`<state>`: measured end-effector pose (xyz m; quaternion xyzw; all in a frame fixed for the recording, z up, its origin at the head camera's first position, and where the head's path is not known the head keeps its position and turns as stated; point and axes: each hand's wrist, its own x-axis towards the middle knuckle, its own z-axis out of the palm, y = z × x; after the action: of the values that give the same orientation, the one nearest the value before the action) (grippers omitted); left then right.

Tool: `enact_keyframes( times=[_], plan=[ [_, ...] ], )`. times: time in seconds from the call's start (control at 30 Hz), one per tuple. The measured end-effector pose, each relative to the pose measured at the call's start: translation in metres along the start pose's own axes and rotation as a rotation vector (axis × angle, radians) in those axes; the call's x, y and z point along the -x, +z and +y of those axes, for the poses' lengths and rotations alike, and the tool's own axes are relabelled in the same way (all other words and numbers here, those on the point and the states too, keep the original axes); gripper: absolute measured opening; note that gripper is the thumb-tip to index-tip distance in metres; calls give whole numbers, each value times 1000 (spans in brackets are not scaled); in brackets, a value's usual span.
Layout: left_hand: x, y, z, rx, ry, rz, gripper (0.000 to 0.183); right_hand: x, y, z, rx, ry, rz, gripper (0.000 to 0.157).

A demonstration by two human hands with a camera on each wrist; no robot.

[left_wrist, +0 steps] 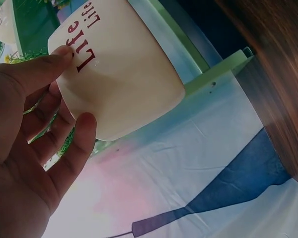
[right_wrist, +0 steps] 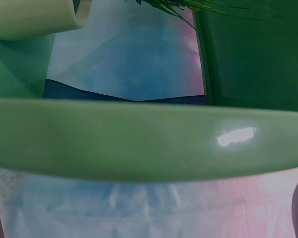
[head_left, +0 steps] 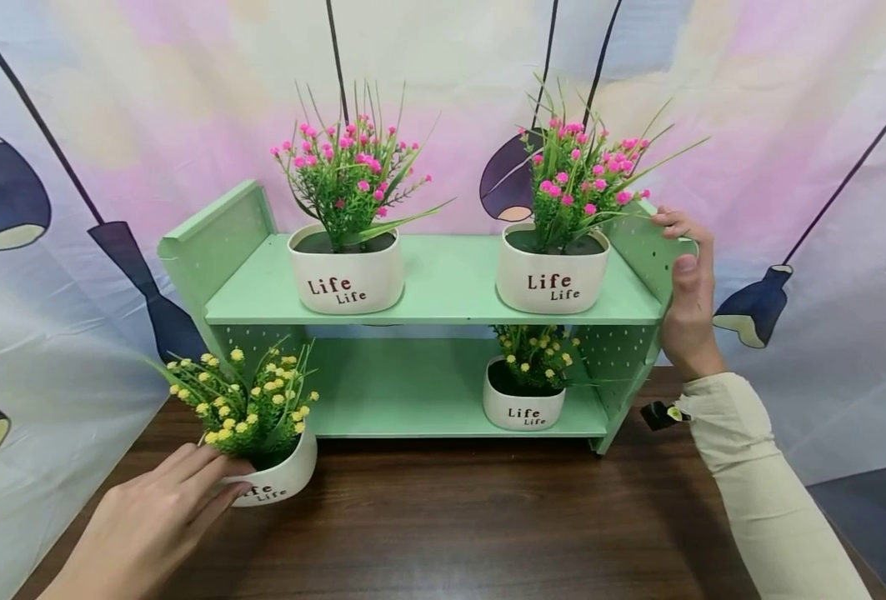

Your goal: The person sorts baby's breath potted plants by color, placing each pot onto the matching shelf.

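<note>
My left hand (head_left: 153, 508) pinches the rim of a white flowerpot (head_left: 288, 475) marked "Life", planted with yellow flowers (head_left: 255, 404). This pot is in front of the lower left of a green two-tier shelf (head_left: 443, 275). In the left wrist view the thumb lies on the outer wall of the pot (left_wrist: 124, 74), while some fingers are partly hidden behind it. On the opposite side, my right hand (head_left: 692, 308) grips the shelf's right side panel (head_left: 641, 250), fingers over its upper edge. A green edge of the shelf (right_wrist: 139, 141) crosses the right wrist view.
Two white pots with pink flowers, one left (head_left: 348, 279) and one right (head_left: 551, 279), stand on the upper tier. Another yellow-flowered pot (head_left: 523, 408) stands at the right of the lower tier. A dark wooden table (head_left: 443, 517) lies below, with a printed cloth (head_left: 443, 50) behind.
</note>
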<state>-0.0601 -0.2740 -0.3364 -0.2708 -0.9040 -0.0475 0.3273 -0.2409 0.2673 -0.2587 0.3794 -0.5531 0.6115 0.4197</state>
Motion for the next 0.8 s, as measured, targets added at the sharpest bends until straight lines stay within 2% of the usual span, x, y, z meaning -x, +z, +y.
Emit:
enact_keyframes(
  times=[0.17, 0.37, 0.8],
  plan=[
    [-5, 2, 3, 15, 13, 6, 54, 0, 0, 0, 4, 0, 2, 43],
    [-13, 5, 7, 18, 35, 39, 56, -1, 1, -2, 7, 5, 1, 44],
    [-28, 13, 17, 1, 102, 107, 48, 1, -1, 1, -15, 18, 3, 44]
  ],
)
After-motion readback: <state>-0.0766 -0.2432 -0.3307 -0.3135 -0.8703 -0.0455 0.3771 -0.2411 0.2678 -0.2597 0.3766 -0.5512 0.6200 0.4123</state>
